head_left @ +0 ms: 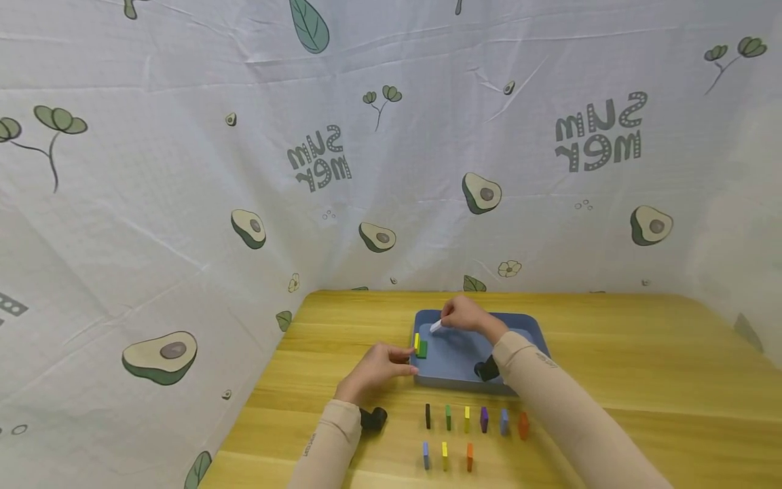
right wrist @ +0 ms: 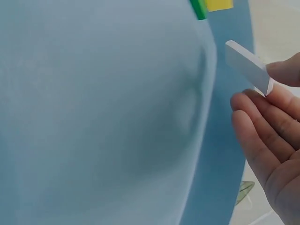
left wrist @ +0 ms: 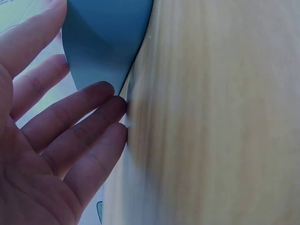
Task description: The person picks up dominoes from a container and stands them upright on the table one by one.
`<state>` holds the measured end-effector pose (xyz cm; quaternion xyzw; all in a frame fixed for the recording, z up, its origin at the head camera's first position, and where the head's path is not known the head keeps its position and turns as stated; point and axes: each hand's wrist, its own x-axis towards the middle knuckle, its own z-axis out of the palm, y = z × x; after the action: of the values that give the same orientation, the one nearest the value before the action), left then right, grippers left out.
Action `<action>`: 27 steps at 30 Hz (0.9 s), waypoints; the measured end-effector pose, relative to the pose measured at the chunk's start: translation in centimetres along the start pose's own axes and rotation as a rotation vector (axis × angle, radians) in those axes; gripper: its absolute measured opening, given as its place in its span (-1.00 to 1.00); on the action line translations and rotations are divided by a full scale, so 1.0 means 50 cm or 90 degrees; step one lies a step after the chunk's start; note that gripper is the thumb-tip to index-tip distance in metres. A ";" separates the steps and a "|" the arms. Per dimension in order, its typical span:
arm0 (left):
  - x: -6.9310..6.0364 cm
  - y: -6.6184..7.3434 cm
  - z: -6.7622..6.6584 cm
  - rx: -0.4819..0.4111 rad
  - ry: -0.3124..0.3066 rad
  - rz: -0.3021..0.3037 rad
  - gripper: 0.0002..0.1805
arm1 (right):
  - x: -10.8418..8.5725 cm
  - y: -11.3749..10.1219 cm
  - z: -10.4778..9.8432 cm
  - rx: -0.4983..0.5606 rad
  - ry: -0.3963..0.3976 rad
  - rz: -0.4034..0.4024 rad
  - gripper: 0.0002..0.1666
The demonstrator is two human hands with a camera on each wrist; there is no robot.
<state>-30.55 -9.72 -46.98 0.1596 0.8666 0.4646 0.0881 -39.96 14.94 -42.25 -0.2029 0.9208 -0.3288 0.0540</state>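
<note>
A white domino block [right wrist: 247, 65] is pinched between the thumb and fingers of my right hand [head_left: 466, 315], above the far left part of the blue tray [head_left: 449, 385]. Inside the tray at its left side, a green block [head_left: 423, 350] lies beside a yellow block [head_left: 417, 341]. My left hand [head_left: 380, 367] is at the tray's left edge, its fingers loosely extended by the outer wall in the left wrist view. Nothing shows in its grasp. Whether its fingertips touch the wall or the yellow block, I cannot tell.
In front of the tray, several coloured blocks stand upright in a row, from a black block [head_left: 427, 416] to an orange block [head_left: 523, 426]. Nearer me stand a blue [head_left: 425, 456], a yellow [head_left: 444, 456] and another orange block [head_left: 470, 457]. A printed curtain [head_left: 427, 156] hangs behind the wooden table [head_left: 641, 353].
</note>
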 end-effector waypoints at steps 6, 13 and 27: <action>0.001 -0.002 -0.001 -0.004 -0.001 0.002 -0.47 | -0.010 -0.008 -0.012 0.011 0.005 -0.007 -0.95; 0.001 -0.002 -0.001 0.005 0.001 0.005 -0.46 | -0.027 -0.010 -0.022 0.010 -0.016 -0.019 -0.97; -0.006 0.012 0.000 0.011 -0.003 0.000 -0.48 | -0.067 -0.018 -0.052 0.034 0.014 -0.063 -0.79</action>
<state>-30.14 -9.52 -46.50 0.1614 0.8702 0.4570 0.0886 -37.20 17.17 -39.77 -0.2432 0.9009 -0.3579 0.0327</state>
